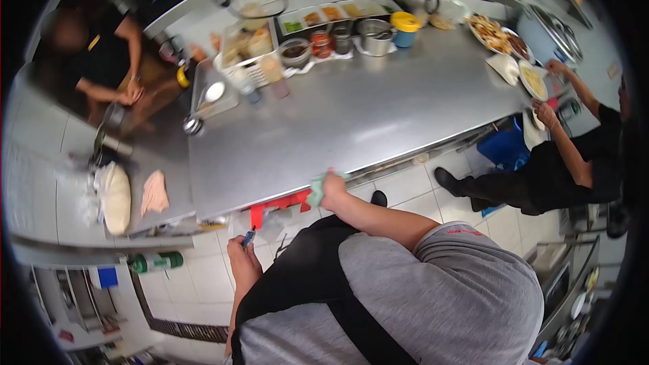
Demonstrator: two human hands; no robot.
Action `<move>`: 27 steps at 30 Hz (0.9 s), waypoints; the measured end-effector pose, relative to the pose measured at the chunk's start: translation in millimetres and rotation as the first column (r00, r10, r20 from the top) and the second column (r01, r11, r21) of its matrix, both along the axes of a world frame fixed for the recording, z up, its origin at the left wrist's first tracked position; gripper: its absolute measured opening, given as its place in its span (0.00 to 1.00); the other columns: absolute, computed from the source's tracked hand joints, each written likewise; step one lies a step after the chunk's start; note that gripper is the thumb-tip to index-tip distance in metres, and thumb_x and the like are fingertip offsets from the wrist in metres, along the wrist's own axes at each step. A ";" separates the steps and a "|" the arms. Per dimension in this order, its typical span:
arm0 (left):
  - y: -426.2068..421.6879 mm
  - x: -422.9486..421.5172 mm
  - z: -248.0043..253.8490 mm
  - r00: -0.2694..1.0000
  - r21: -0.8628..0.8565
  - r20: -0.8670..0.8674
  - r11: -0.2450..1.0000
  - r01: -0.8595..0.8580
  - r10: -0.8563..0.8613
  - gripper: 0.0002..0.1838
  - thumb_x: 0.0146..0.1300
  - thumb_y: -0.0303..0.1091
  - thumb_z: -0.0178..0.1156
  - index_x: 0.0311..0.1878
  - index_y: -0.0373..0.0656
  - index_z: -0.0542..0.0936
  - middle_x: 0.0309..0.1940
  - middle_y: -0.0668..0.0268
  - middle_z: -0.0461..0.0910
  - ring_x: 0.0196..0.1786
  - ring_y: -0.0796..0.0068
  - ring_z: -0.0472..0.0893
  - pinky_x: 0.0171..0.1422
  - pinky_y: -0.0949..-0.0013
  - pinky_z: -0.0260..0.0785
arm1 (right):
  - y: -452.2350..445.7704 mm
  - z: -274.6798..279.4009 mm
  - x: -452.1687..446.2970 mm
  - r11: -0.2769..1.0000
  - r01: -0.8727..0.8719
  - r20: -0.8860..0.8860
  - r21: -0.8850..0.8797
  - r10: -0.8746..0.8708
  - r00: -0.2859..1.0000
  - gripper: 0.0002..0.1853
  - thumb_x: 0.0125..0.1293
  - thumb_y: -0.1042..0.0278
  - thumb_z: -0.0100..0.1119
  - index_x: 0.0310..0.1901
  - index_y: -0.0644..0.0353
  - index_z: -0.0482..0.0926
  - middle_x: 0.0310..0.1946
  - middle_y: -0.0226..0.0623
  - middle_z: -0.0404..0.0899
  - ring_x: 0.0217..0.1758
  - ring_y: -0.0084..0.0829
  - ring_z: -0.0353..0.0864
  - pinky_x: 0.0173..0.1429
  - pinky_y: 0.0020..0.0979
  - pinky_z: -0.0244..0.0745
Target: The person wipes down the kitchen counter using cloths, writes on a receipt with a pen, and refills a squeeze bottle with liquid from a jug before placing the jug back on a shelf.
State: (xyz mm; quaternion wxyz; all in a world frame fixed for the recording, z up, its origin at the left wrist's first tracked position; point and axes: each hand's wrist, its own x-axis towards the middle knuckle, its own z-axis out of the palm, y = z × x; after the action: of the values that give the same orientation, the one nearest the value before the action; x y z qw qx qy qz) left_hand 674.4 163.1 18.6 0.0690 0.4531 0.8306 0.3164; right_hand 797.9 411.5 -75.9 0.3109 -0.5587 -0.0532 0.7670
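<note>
My right hand is closed on a pale green cloth at the front edge of the steel counter. Lower and to the left, my left hand is wrapped round a small blue object with a dark tip, below the counter's edge. Red material hangs under the counter between my two hands.
Trays of toppings, several pots and a yellow-lidded container line the counter's back. One person stands at the left. Another person at the right holds a plate. A pink cloth lies at the left.
</note>
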 end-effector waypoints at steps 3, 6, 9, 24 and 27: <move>-43.5 -9.9 7.9 0.993 -0.004 -0.014 0.993 -0.121 0.121 0.11 0.61 0.19 0.53 0.46 0.33 0.67 0.41 0.49 0.70 0.46 0.47 0.71 0.52 0.55 0.63 | -27.1 63.9 -18.5 0.847 -0.509 -0.372 -0.150 0.429 0.823 0.22 0.74 0.50 0.42 0.51 0.65 0.69 0.45 0.46 0.76 0.48 0.40 0.80 0.51 0.46 0.76; -77.2 -22.1 7.8 0.969 -0.003 0.000 0.969 -0.249 0.249 0.10 0.63 0.20 0.52 0.47 0.32 0.67 0.42 0.49 0.69 0.46 0.47 0.70 0.52 0.56 0.63 | -20.8 94.1 -1.8 0.818 -0.547 -0.204 0.177 0.574 0.793 0.22 0.73 0.49 0.43 0.50 0.63 0.70 0.40 0.44 0.77 0.45 0.43 0.80 0.53 0.46 0.76; -108.2 -30.5 -5.2 0.938 0.008 -0.030 0.938 -0.346 0.346 0.10 0.66 0.23 0.49 0.49 0.30 0.66 0.43 0.47 0.68 0.47 0.48 0.70 0.54 0.56 0.62 | 35.1 90.7 37.5 0.281 -0.888 0.788 0.364 0.414 0.455 0.28 0.71 0.45 0.45 0.52 0.67 0.70 0.39 0.48 0.78 0.48 0.48 0.79 0.54 0.49 0.71; -36.8 -124.5 5.3 0.957 -0.116 -0.034 0.950 -0.290 0.288 0.10 0.63 0.20 0.53 0.47 0.33 0.67 0.41 0.49 0.70 0.45 0.48 0.70 0.51 0.56 0.63 | 220.0 32.7 -64.1 -0.122 -0.981 0.944 -0.148 -0.315 -0.103 0.31 0.72 0.52 0.39 0.73 0.53 0.52 0.75 0.39 0.49 0.78 0.38 0.45 0.78 0.47 0.40; 7.0 -156.9 3.0 0.983 -0.101 -0.043 0.978 -0.180 0.176 0.10 0.62 0.20 0.54 0.46 0.33 0.68 0.40 0.49 0.71 0.45 0.48 0.71 0.50 0.55 0.64 | 144.3 39.3 -62.6 -0.212 -0.962 0.935 -0.174 -0.342 -0.094 0.33 0.70 0.54 0.44 0.72 0.58 0.52 0.74 0.45 0.50 0.78 0.40 0.46 0.77 0.47 0.42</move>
State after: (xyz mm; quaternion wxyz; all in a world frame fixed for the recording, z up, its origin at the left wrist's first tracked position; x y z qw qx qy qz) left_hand 517.4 170.1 21.6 0.0501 0.3779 0.8843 0.2697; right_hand 735.3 555.8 -36.6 0.0183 -0.3795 -0.9233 0.0564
